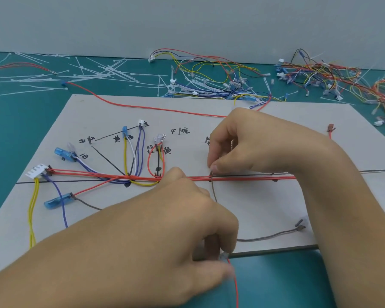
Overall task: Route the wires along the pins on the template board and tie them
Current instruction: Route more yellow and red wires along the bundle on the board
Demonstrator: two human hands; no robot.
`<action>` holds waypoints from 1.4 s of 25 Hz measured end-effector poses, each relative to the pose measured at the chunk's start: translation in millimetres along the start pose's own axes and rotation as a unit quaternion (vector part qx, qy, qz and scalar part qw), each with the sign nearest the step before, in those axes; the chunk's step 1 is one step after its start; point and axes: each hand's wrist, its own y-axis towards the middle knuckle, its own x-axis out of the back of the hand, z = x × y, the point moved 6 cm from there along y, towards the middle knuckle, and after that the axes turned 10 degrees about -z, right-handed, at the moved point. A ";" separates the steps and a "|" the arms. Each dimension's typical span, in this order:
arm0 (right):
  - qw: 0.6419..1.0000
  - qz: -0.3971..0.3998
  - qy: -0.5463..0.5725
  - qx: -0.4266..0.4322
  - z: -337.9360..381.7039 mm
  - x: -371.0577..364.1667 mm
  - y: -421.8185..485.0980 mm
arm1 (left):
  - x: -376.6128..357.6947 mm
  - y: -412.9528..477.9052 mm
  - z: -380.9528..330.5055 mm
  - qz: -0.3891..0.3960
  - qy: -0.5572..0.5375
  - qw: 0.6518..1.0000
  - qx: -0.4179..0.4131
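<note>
Grey flat template board lies on teal desk, hand-marked w/ black lines & characters. Red wire bundle runs L-R along the board's long black line, from white multi-pin plastic connector at left to under the right wrist. Right hand: grip closed, thumb & forefinger tips pinch thin brown wire right at the bundle, beside small dark pin. Brown wire drops from there toward front edge, goes behind left hand, reappears & ends in a terminal near board's front-right. Left hand sits at board's front edge: fingers curled, grip pinches clear end terminal of single red wire, which runs off bottom of frame. On board's left half, blue, yellow & white wires fan up from the bundle to blue-sleeved terminals. Long loose red wire crosses board's far side. Rear of desk: scattered white plastic cable ties at left, tangled heap of multicolour loose harnesses at right.
</note>
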 end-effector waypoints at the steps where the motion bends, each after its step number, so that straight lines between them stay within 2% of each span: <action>1: 1.000 -0.002 -0.003 0.001 1.1 -0.2 -0.4 | 6.0 -6.4 -0.2 -0.036 0.017 0.998 -0.040; 2: 1.000 -0.004 -0.007 0.003 2.4 -0.6 -0.9 | 13.9 -3.5 6.8 -0.060 0.060 0.996 -0.028; 3: 1.000 -0.004 -0.009 0.004 3.5 -1.2 -1.8 | 19.8 -10.6 7.6 -0.108 0.055 0.992 -0.030; 6: 1.000 0.006 -0.011 0.004 4.7 -3.5 -2.9 | 27.8 -6.8 26.1 -0.142 0.006 0.990 0.018; 7: 1.000 0.008 -0.015 0.005 4.3 -4.2 -2.8 | 30.8 0.1 35.8 -0.118 -0.017 0.992 0.044; 9: 1.000 0.010 -0.021 0.006 3.3 -5.4 -1.7 | 40.8 6.1 58.7 -0.112 0.031 0.992 0.057; 10: 1.000 0.010 -0.022 0.003 2.7 -5.7 -1.5 | 51.5 6.2 65.8 -0.142 0.060 0.987 0.044; 12: 1.000 0.009 -0.021 -0.001 2.7 -6.2 -1.1 | 77.4 -10.2 67.2 -0.243 0.038 0.969 0.023; 14: 1.000 0.011 -0.019 -0.003 3.1 -6.3 -1.7 | 96.2 -27.8 78.7 -0.279 0.037 0.958 0.050; 16: 1.000 0.010 -0.015 -0.005 2.8 -6.5 -1.4 | 107.6 -27.4 93.8 -0.261 0.027 0.959 0.110; 18: 1.000 0.010 -0.013 -0.008 2.9 -6.8 -1.0 | 117.2 -17.1 102.7 -0.276 0.019 0.951 0.142; 20: 1.000 0.011 -0.010 -0.009 3.0 -6.8 -1.0 | 121.7 0.4 102.6 -0.263 0.065 0.950 0.154; 26: 1.000 0.018 0.008 -0.012 2.5 -7.4 -0.2 | 128.0 63.3 114.8 -0.204 0.108 0.951 0.204; 31: 1.000 0.022 0.012 -0.016 1.7 -6.9 -0.4 | 110.1 98.3 130.8 -0.138 0.125 0.962 0.201; 35: 1.000 0.020 0.008 -0.015 2.3 -7.3 -0.2 | 105.8 108.5 137.3 -0.125 0.124 0.964 0.200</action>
